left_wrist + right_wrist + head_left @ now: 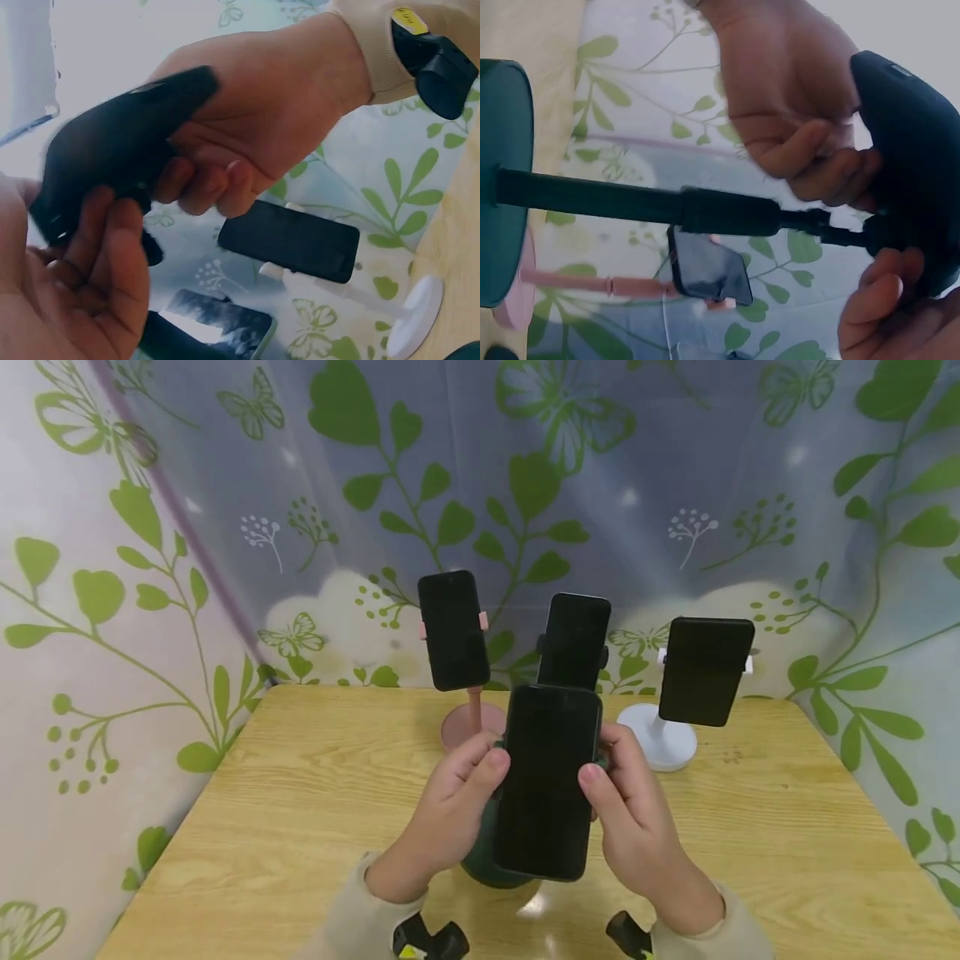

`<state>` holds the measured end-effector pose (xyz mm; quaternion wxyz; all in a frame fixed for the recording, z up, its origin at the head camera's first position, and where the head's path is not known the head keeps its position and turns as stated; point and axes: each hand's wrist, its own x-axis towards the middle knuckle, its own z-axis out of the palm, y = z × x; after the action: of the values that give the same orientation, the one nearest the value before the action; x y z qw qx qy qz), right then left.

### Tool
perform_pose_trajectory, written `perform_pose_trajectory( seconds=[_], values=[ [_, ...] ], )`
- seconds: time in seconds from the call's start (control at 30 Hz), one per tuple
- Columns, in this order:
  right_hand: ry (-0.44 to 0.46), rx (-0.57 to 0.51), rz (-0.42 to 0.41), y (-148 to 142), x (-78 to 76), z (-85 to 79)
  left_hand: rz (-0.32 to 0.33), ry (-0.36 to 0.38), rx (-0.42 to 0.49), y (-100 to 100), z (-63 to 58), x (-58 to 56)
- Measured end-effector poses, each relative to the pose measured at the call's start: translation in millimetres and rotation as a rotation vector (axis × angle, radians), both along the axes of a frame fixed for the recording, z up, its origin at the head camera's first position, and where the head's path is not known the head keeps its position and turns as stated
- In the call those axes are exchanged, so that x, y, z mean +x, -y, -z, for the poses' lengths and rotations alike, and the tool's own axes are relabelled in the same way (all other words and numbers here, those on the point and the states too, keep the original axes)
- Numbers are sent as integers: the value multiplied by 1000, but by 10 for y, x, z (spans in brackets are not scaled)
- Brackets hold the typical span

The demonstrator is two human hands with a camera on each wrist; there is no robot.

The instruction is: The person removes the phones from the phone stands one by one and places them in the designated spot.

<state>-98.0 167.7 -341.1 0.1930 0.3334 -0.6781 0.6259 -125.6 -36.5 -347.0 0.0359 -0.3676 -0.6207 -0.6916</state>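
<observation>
In the head view a black smartphone [551,785] faces me, seated on a dark green phone stand [731,212]. My left hand [450,810] grips the phone's left side, thumb near the front edge and fingers curled behind. On the opposite side my right hand [637,818] holds it the same way. Bits of the green clamp [602,762] show beside the fingers. The stand's round base [495,875] is partly hidden behind the phone. In the right wrist view, the fingers of both hands curl close to the joint behind the phone.
Behind stand a pink stand [475,714] with a phone [453,631], another phone [576,639] in a dark clamp, and a white stand [660,739] with a phone [707,670]. All are on a wooden table [300,827] before a leaf-patterned curtain [465,460].
</observation>
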Motion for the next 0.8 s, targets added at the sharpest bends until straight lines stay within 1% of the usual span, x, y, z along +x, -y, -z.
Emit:
perform_pose_trajectory(
  seconds=[0.1, 0.13, 0.23, 0.3, 0.37, 0.47, 0.53, 0.6, 0.63, 0.7, 0.8],
  values=[
    [-97, 13, 66, 11, -22, 55, -10, 24, -75, 32, -29, 44],
    [-125, 18, 94, 16, -26, 75, -4, 33, -94, 37, -39, 58],
    [-210, 46, 201, 23, -34, 114, 7, 47, -139, 31, -46, 75],
    [-230, 57, 231, 15, -35, 121, 12, 60, -164, 14, -37, 72],
    [-206, 82, 246, -1, -28, 115, 33, 84, -186, -1, -18, 63],
    [-110, 116, 191, -29, -9, 102, 80, 100, -220, -14, 3, 51],
    [-39, 139, 149, -44, 4, 100, 129, 100, -217, -17, 13, 39],
    [-1, 142, 92, -54, 2, 114, 162, 92, -220, -11, 16, 29],
    [-2, 140, 75, -56, -7, 123, 172, 89, -222, -5, 15, 25],
    [7, 142, 49, -60, -34, 147, 169, 75, -246, 13, 10, 13],
    [-8, 171, 60, -66, -101, 189, 115, 45, -311, 53, -2, -15]
  ],
)
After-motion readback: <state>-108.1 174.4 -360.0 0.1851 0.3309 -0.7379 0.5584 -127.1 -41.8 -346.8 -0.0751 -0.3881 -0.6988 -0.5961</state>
